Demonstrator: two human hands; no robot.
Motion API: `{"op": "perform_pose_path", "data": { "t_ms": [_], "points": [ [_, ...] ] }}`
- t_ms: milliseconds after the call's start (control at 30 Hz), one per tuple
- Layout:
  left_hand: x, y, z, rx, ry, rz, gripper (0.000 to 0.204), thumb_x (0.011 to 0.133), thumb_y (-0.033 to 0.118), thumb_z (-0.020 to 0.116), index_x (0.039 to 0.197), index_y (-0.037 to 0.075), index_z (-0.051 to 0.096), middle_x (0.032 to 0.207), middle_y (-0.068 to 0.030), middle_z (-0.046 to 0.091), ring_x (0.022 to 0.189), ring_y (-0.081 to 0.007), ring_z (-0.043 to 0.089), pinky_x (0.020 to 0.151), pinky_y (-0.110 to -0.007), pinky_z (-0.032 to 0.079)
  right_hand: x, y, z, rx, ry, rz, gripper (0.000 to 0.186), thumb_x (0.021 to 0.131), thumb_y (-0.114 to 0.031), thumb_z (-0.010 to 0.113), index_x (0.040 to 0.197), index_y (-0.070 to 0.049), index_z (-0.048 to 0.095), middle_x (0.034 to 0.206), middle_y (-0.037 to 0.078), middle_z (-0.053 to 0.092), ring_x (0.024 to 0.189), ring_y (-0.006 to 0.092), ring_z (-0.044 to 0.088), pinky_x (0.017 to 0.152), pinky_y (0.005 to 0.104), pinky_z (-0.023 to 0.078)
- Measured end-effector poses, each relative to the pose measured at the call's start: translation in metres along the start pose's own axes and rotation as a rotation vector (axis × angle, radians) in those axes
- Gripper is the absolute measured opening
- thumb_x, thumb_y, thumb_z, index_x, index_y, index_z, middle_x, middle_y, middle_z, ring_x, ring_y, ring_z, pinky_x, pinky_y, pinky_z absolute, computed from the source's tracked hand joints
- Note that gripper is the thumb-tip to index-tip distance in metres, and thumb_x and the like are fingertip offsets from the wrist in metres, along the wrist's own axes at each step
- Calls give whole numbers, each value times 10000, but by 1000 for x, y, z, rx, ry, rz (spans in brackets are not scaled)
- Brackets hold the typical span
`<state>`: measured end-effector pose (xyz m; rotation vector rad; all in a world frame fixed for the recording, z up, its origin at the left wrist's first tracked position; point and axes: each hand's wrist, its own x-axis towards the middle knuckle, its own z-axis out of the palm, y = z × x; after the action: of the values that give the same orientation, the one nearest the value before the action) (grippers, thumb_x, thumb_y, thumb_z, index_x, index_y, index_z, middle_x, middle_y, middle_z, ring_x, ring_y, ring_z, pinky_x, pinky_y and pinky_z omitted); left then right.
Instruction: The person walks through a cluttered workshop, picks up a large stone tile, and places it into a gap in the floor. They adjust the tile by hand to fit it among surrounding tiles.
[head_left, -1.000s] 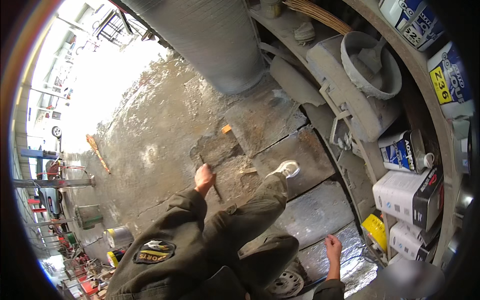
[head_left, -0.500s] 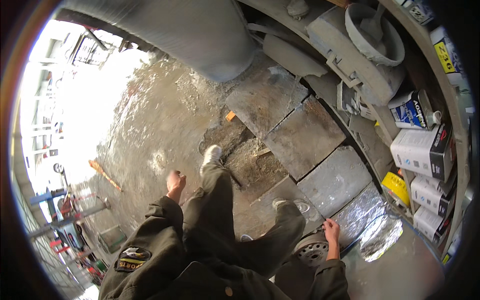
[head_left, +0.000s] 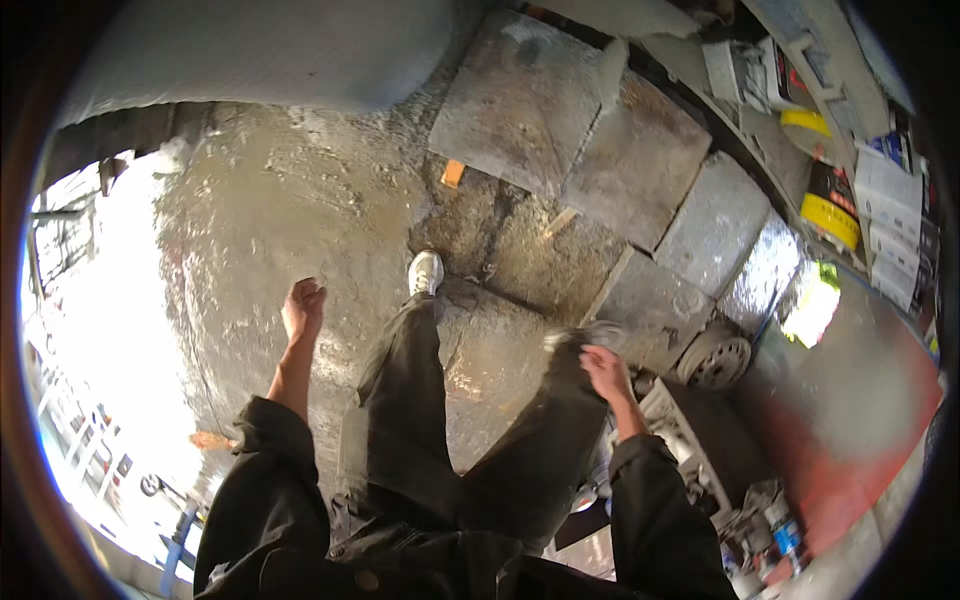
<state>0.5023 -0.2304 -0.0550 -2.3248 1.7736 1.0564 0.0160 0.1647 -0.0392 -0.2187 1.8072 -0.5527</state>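
Note:
My left hand (head_left: 303, 308) hangs in the air over the wet concrete floor, left of my left leg. Its fingers curl loosely closed, and nothing shows in them. Over my right shin, close to the right shoe (head_left: 588, 336), is my right hand (head_left: 605, 372), slightly blurred. Its fingers are partly stretched out, apparently holding nothing. Beyond my feet a shallow broken patch of dirt and rubble (head_left: 560, 262) borders several square slabs (head_left: 640, 150). A short wood strip (head_left: 560, 222) and an orange block (head_left: 453, 173) lie at that patch.
A steel wheel rim (head_left: 718, 360) rests right of my right foot, beside a dark box-like cabinet (head_left: 735, 440) with clutter. A red-and-grey panel (head_left: 850, 400) stands farther right. Shelves with cans (head_left: 830, 205) line the far right. A large grey rounded object (head_left: 280, 50) blocks the far left.
My right hand has left the spot by the wheel rim and slabs and is now over my right shin. My left hand is farther left, its arm more extended. The view has turned and shifted.

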Motion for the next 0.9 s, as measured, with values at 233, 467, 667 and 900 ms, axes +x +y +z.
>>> {"op": "perform_pose_path", "data": {
  "t_ms": [233,467,667,900],
  "points": [
    [47,-53,8,165,-120,-1,366,749,216,752,1090,96,695,894,-68,714,848,-200,681,787,-336,518,-46,-33,110,-109,-39,39,315,941,-240,634,1150,-5,636,1020,137,708,943,221,682,811,337,536],
    [20,24,76,237,-324,285,372,780,174,732,1124,61,648,1031,-133,713,972,-268,687,858,-377,528,-63,3,115,-172,136,0,266,921,-223,636,1118,-46,659,1017,126,718,928,218,694,799,323,545],
    [-25,145,121,238,-388,527,370,793,132,728,1132,38,614,1082,-142,693,996,-271,673,876,-379,514,-100,34,106,-62,198,16,283,931,-267,619,1128,-70,661,1032,107,722,949,216,697,825,322,540],
    [-101,227,152,327,-404,796,349,792,109,737,1111,31,620,1058,-132,689,968,-259,665,866,-376,512,-146,127,124,76,329,109,225,876,-311,606,977,-134,703,881,109,712,817,306,688,706,390,535]
  ]
}}
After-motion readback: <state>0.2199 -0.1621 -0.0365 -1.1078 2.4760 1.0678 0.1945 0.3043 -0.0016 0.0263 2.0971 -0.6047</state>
